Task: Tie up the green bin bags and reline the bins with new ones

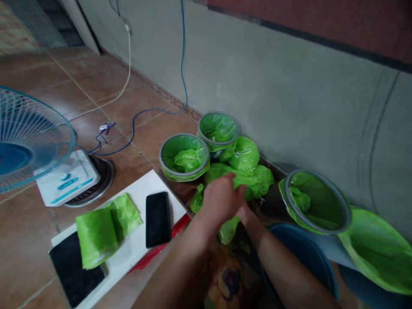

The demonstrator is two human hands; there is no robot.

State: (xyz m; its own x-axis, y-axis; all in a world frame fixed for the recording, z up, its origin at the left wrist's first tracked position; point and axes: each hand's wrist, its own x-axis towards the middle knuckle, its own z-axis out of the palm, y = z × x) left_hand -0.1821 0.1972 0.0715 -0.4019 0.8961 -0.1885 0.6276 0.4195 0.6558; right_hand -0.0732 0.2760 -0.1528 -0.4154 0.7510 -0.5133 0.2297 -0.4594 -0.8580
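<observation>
My left hand [220, 195] is closed in front of me, slightly blurred, with its wrist near the white board's corner. Close against it is my right hand [243, 208], mostly hidden and with its fingers curled. Thin green plastic bag [228, 231] material hangs out below the two hands, and they appear to grip it together. Just beyond them lie filled green bags [246, 154], one tied at the top with white string. Two grey-rimmed bins [184, 174] lined with green plastic stand behind to the left.
On a white board [151, 182] at left lie a phone [157, 219], a folded green bag [96, 236] and a dark tablet [75, 274]. A fan [19, 150] stands farther left. At right are another lined bin [317, 201], a blue tub [302, 253] and a green-lined basin [383, 253].
</observation>
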